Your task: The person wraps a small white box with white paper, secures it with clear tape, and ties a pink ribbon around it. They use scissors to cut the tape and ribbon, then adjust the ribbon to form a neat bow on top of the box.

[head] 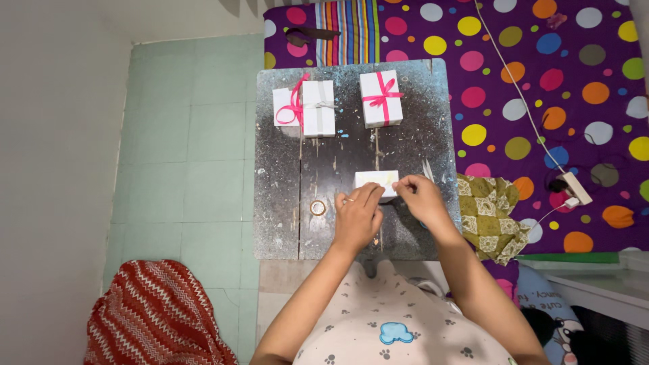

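**Hands at a small white box on a dark counter**

Left hand (357,215) curled, fingers resting against the near edge of the small white box (376,181); a ring visible on one finger. Right hand (420,197) pinched at the right end of the same box, fingertips closed on something thin there, too small to identify. Box lying flat near the centre of the counter (277,203), at about 12 o'clock from the hands.

Possible trouble: box probably light, so could slide or turn under an uneven push from the two hands. Small tape ring (318,207) at 9 o'clock from the left hand, near enough to be knocked by a wrist.

At 11 o'clock, two white gift boxes together, one with loose pink ribbon (292,107), one tied in grey (319,108). At 12 o'clock, another white box tied with a pink bow (381,99).

Counter dark, speckled and scratched. Pale green tiled floor (196,162) at 9 o'clock; purple dotted mattress (541,81) at 2 o'clock, with white cable and plug adapter (573,188). Red zigzag cloth (155,318) at 7 o'clock.
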